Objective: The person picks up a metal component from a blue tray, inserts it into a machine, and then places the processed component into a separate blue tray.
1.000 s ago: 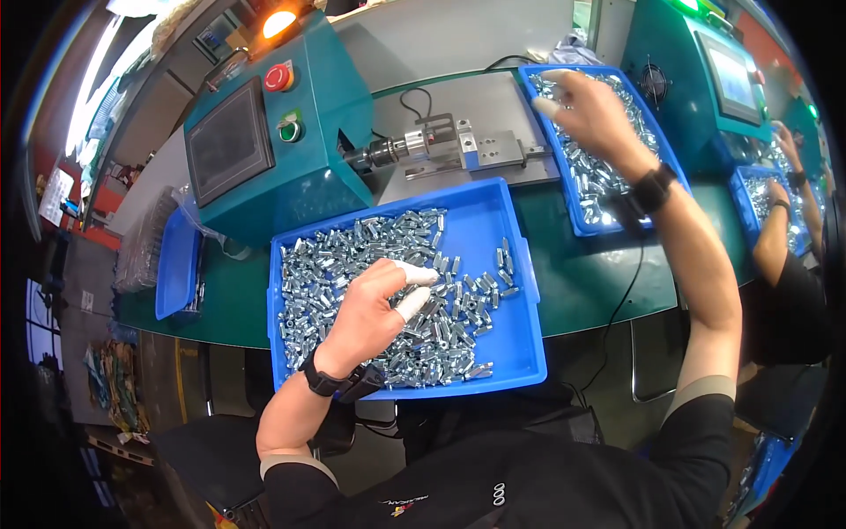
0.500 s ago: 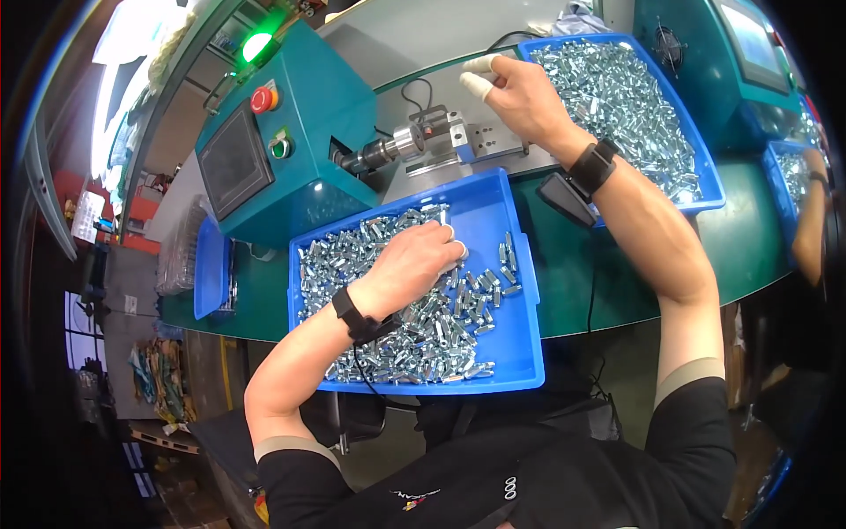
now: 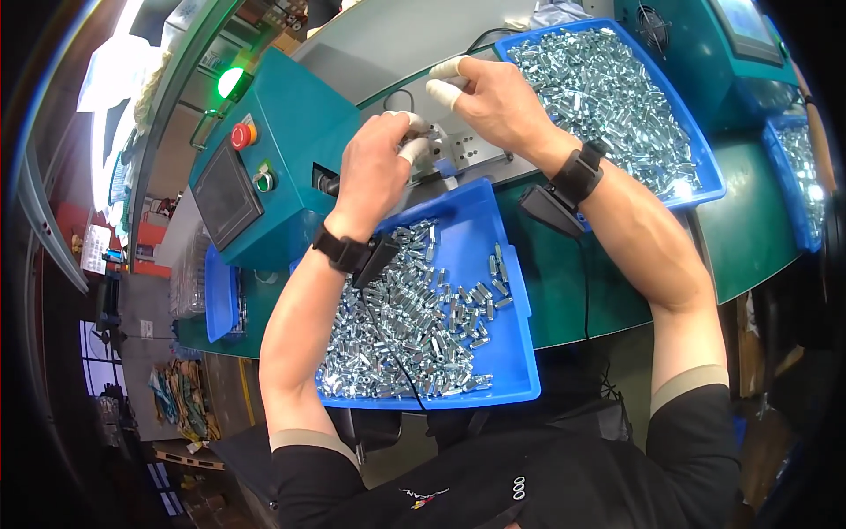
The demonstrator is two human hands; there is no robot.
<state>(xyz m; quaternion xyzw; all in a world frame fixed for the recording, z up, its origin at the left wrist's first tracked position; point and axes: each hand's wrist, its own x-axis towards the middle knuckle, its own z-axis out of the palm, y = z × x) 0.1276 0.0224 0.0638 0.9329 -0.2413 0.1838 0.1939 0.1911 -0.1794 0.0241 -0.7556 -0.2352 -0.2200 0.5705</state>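
Note:
My left hand is at the machine's metal fixture, its white-cotted thumb and fingertips closed together just left of the block. What they pinch, if anything, I cannot make out. The hand covers most of the machine's chuck. My right hand hovers behind and right of the fixture. Its thumb and forefinger, both in white finger cots, are apart, and nothing shows between them. Below my left hand lies a blue tray with many small silvery hex metal pieces.
A second blue tray heaped with similar pieces stands at the right. The teal machine on the left carries a dark screen, a red stop button and a lit green lamp. Another person's arm shows at the far right.
My left hand has risen from the pieces in the near tray to the fixture. My right hand has shifted slightly left, its thumb and forefinger still apart. The view has turned a little.

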